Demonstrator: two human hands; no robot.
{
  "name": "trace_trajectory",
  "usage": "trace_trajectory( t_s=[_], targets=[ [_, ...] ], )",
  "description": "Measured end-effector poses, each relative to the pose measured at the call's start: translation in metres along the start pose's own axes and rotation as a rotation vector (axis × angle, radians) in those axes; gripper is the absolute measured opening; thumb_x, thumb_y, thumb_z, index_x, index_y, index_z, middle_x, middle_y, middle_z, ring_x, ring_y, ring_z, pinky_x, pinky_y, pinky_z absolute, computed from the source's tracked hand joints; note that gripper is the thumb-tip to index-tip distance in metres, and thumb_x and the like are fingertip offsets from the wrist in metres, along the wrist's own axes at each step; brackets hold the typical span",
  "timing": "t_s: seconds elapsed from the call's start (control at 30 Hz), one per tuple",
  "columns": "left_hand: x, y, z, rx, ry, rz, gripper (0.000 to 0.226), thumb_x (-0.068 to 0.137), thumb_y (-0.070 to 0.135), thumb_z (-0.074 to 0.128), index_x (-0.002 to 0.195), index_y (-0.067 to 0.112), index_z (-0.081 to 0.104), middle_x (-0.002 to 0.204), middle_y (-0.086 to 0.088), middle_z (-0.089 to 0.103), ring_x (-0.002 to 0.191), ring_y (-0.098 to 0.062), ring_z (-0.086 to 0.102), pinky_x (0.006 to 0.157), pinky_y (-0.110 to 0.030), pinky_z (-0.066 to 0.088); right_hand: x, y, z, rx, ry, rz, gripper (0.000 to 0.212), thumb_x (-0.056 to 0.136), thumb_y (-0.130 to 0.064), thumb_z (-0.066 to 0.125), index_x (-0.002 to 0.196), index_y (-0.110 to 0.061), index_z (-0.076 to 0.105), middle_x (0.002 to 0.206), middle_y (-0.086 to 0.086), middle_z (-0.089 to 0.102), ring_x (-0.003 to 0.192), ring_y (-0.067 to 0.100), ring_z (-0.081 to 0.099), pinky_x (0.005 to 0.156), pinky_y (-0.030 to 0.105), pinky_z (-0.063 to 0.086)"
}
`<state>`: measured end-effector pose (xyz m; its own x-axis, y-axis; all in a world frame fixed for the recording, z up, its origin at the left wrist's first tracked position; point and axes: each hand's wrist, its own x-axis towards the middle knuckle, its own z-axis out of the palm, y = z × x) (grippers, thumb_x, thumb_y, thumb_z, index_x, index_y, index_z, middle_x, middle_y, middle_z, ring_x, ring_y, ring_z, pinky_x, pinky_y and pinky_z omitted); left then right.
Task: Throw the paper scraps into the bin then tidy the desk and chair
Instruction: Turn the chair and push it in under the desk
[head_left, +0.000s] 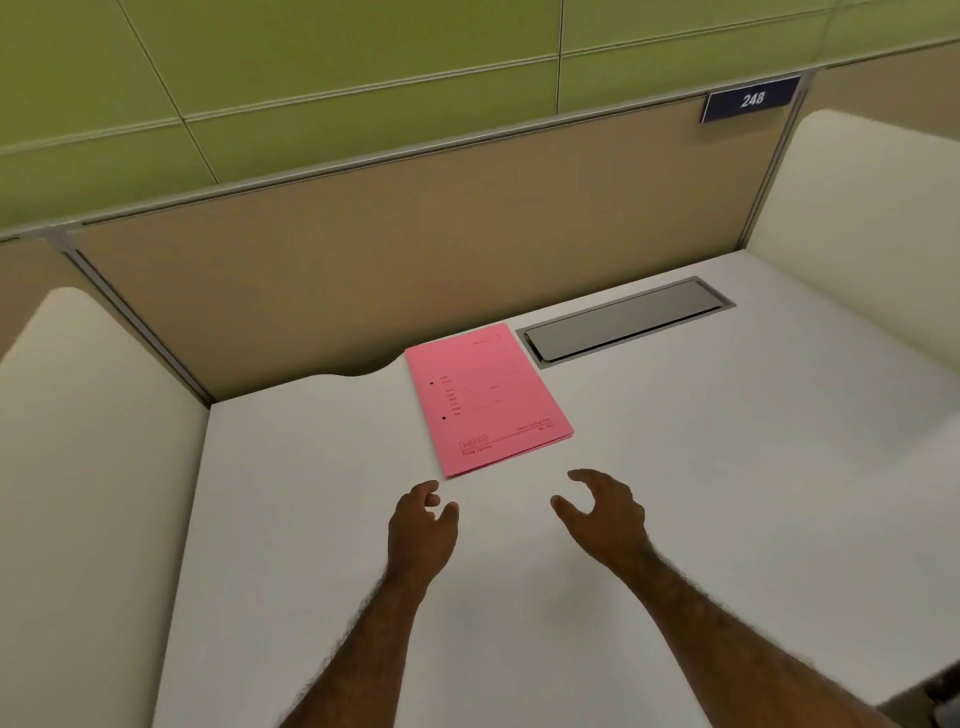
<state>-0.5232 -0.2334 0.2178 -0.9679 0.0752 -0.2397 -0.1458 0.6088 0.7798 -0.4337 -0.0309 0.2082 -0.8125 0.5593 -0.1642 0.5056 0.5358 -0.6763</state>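
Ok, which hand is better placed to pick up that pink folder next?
Probably the left hand: its fingertips sit just short of the pink folder's near corner. The right hand, open and empty too, hovers farther off.

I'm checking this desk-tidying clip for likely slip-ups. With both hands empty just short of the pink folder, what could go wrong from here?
1. The pink folder lies flat on the white desk, so the left hand and right hand may struggle to lift an edge and could just push it along.
2. Pushed back and to the right, it could slide over the metal cable hatch.
3. No bin or paper scraps are in view, so that step can't be confirmed.
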Motion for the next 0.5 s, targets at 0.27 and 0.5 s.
trace_trajectory(
  t_s=[0.27,0.5],
  targets=[
    [-0.124,-0.035,-0.037,-0.042,0.021,0.093,0.033,0.088,0.021,0.063,0.120,0.016,0.061,0.109,0.001,0.063,0.094,-0.019,0.062,0.089,-0.036,0.051,-0.134,0.015,-0.009,0.029,0.045,-0.046,0.049,0.087,-0.044,0.064,0.132,-0.027,0.053,0.139,-0.008,0.053,0.135,0.016,0.039,0.109,0.033,0.025],
    [-0.239,-0.063,-0.059,-0.061,0.016,0.135,0.029,0.089,0.025,0.061,0.118,0.020,0.062,0.112,0.003,0.064,0.097,-0.016,0.060,0.093,-0.035,0.049,-0.259,0.035,-0.023,0.017,0.014,-0.097,0.051,0.089,-0.048,0.061,0.135,-0.028,0.049,0.143,-0.007,0.049,0.136,0.015,0.037,0.112,0.035,0.022]
  ],
)
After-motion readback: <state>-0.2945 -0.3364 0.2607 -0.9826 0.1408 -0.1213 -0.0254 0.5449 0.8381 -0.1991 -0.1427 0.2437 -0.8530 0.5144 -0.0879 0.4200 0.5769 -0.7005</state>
